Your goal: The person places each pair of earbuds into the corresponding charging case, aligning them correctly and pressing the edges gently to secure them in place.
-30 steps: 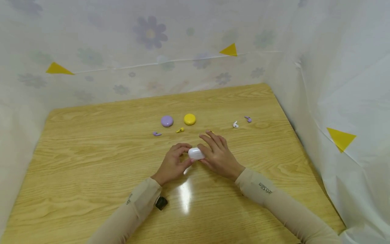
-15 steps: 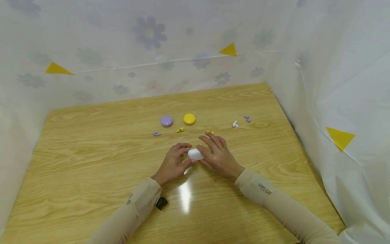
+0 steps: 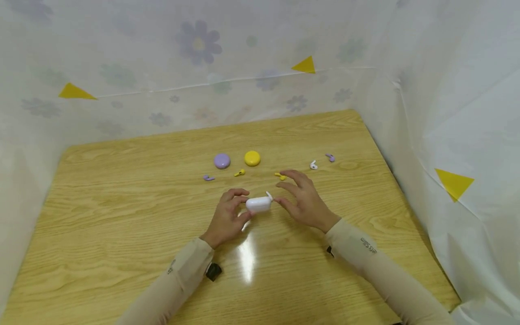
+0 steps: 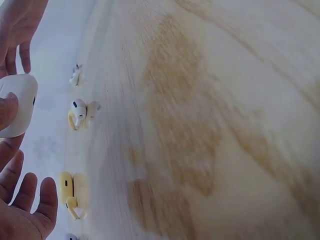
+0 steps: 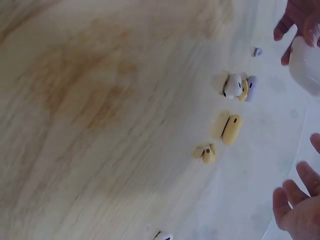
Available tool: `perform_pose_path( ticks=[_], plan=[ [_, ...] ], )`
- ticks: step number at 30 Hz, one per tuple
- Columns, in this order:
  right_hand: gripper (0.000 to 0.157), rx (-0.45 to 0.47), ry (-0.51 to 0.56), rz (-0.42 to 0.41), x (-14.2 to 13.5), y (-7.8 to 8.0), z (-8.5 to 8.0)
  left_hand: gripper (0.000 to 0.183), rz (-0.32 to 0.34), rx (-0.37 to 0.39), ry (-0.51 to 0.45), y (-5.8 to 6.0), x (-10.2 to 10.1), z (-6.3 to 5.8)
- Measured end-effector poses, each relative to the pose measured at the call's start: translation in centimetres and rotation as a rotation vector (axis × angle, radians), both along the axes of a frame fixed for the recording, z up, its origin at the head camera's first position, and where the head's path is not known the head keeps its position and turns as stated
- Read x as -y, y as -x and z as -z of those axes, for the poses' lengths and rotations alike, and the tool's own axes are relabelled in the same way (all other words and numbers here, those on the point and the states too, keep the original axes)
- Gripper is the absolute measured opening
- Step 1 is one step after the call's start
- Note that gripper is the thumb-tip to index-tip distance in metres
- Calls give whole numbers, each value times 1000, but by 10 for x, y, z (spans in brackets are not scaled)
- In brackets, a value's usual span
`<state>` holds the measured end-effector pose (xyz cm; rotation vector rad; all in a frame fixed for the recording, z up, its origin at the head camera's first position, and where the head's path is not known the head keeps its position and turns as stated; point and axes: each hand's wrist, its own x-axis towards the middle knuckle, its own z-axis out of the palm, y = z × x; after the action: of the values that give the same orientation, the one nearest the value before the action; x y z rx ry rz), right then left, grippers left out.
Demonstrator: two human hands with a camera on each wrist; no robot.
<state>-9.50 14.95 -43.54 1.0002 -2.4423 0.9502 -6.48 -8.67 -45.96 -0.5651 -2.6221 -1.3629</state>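
Note:
In the head view my left hand [image 3: 228, 219] grips a white earbud case [image 3: 258, 204] at its left end, thumb on the near side and fingers behind. The lid looks closed. My right hand [image 3: 306, 201] is off the case, its fingers spread and nothing between them. A white earbud [image 3: 269, 196] shows just behind the case's right end, near the right thumb tip. A yellow earbud [image 3: 280, 176] lies right by the right fingertips. In the left wrist view, the left thumb [image 4: 7, 111] presses the case's face. The right wrist view shows the case [image 5: 305, 67] above the table.
Farther back on the wooden table [image 3: 122, 203] lie a purple case [image 3: 222, 161] and a yellow case [image 3: 252, 158]. Before them are a purple earbud [image 3: 209, 178] and a yellow one. Another white earbud [image 3: 313, 165] and purple earbud [image 3: 330, 157] lie at right.
My right hand has let go of the white case and moved right, uncovering the white earbud and the right yellow earbud. My left hand has shifted slightly left with the case.

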Motion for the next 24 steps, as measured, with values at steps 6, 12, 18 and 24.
perform_pose_path(
  ticks=[6, 12, 18, 24],
  plan=[
    [33, 140, 8, -101, 5, -1, 6, 26, 4, -14, -13, -1, 1, 0],
    [26, 237, -12, -134, 13, -4, 10, 24, 17, -2, -21, -1, 0, 1],
    [23, 272, -24, -143, 16, -4, 9, 23, 17, -2, -9, -1, 0, 0],
    [21, 315, -43, -138, 15, -3, 9, 24, 14, 4, -6, -1, -2, 0]
  ],
)
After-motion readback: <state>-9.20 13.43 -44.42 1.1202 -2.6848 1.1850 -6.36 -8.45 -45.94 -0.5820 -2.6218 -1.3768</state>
